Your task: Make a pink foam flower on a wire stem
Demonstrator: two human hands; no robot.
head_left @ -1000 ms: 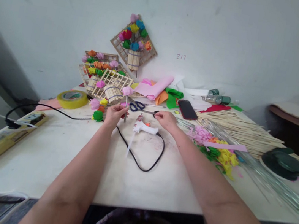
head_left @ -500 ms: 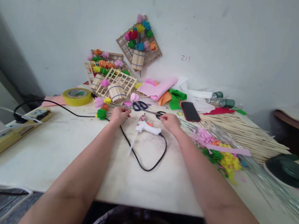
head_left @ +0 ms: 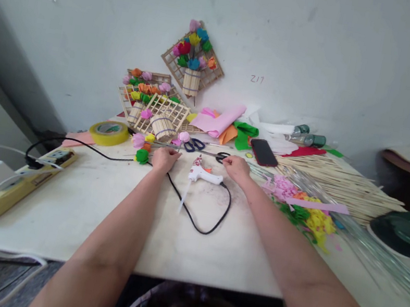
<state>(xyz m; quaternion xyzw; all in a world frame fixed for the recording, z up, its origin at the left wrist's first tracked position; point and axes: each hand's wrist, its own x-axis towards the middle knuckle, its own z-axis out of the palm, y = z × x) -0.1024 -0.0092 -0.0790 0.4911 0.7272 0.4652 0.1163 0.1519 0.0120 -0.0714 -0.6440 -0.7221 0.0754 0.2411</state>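
Observation:
My left hand is closed, its fingertips pinched on the thin stem of a pink paper flower. Close beside that hand lie a green paper flower and a pink one. My right hand is closed at the handle loops of black scissors, which lie on the table. Between my hands rests a white hot glue gun, a clear glue stick jutting from its rear. Dark blue scissors lie just behind it.
Behind stand stick lattices with paper flowers. Yellow tape and a power strip are at left. To the right lie a phone, paper scraps, wooden sticks and clear rods. The gun's cord loops in front.
The pink flower in my left hand has dipped slightly. My right hand stays at the black scissors. The whole view has shifted a little.

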